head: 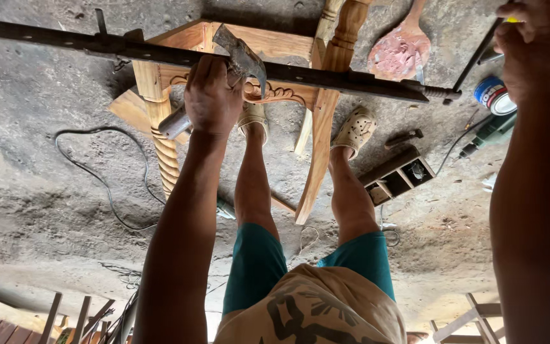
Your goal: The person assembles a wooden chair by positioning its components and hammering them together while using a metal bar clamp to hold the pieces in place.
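My left hand (213,95) is closed around a hammer, whose worn metal head (240,54) rests against a long dark metal bar clamp (338,79). The clamp spans a pale wooden chair frame (160,127) with twisted carved legs, lying on the ground. At the upper right, my right hand (529,44) grips the top of the thin dark turning rod (475,58) at the clamp's screw end. My feet in beige clogs (356,130) stand by the frame.
On the rough earthen floor lie a wooden paddle smeared with pink paste (399,51), a blue and white can (493,94), a green power drill (488,137), a small open wooden box (397,175) and a black cable (97,172). More furniture frames stand along the bottom edge.
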